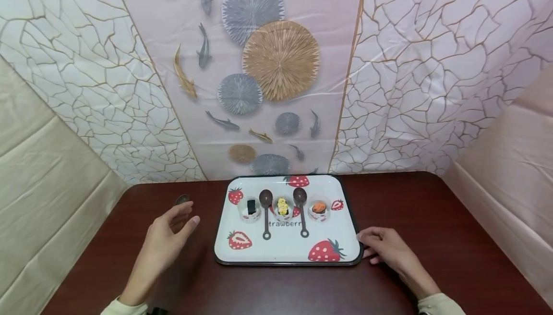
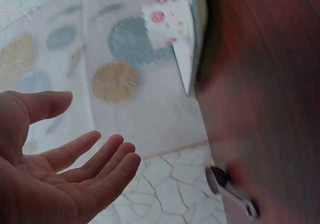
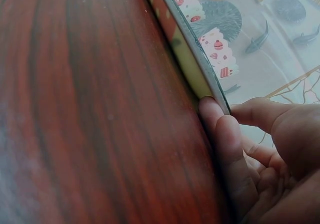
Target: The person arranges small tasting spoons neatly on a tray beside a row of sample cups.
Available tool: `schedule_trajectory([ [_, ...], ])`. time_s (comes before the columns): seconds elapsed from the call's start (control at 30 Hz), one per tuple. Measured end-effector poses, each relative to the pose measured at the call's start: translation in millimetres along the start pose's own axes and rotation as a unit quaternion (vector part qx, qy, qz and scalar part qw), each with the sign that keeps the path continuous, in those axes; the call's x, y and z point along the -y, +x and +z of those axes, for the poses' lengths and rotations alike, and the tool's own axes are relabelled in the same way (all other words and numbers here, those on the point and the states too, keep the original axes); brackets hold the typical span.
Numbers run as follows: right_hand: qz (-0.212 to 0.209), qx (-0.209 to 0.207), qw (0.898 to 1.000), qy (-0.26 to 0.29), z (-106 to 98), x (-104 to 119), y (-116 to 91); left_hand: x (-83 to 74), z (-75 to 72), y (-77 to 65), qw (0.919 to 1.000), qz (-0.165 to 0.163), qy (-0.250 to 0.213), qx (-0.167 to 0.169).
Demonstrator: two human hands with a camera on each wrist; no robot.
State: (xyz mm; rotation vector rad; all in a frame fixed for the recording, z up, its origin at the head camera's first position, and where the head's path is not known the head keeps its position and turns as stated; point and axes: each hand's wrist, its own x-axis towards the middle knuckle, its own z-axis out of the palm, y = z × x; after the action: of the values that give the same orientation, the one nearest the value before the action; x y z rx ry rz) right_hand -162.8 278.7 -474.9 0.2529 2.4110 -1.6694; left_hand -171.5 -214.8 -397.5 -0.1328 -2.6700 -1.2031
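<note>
My right hand holds the right edge of a white strawberry-print tray near its front corner. In the right wrist view, thumb and fingers pinch the dark rim. My left hand hovers left of the tray, fingers spread and holding nothing. Just beyond its fingertips a dark spoon lies on the table, also visible in the left wrist view. On the tray stand a cup with a black-topped piece, a cup with a yellow-topped piece, and a cup with an orange-topped piece.
Between the cups lie two brown spoons, the left one and the right one, bowls facing away from me. The dark red wooden table ends at a patterned cloth behind. Beige panels stand at both sides.
</note>
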Motion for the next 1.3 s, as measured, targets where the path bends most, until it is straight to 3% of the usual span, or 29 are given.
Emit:
schedule_trajectory([
  [0.27, -0.005, -0.003, 1.000, -0.001, 2, -1, 1, 30.0, -11.9, 7.8, 0.9952, -0.069, 0.067, -0.019],
  [0.6, -0.011, -0.005, 1.000, -0.002, -1, 0, -1, 69.4, -22.5, 24.1, 0.9850, -0.153, 0.067, 0.044],
  [0.87, -0.001, -0.009, 1.000, -0.003, 0, -2, -1, 89.2, -25.1, 32.6, 0.9794, -0.165, 0.073, 0.091],
  [1.1, -0.006, -0.007, 1.000, 0.002, 3, -3, -2, 92.5, -29.5, 36.1, 0.9734, -0.175, 0.064, 0.133],
  [1.3, -0.014, -0.006, 1.000, -0.001, 2, -1, -2, 93.0, -34.4, 36.0, 0.9693, -0.175, 0.088, 0.149],
])
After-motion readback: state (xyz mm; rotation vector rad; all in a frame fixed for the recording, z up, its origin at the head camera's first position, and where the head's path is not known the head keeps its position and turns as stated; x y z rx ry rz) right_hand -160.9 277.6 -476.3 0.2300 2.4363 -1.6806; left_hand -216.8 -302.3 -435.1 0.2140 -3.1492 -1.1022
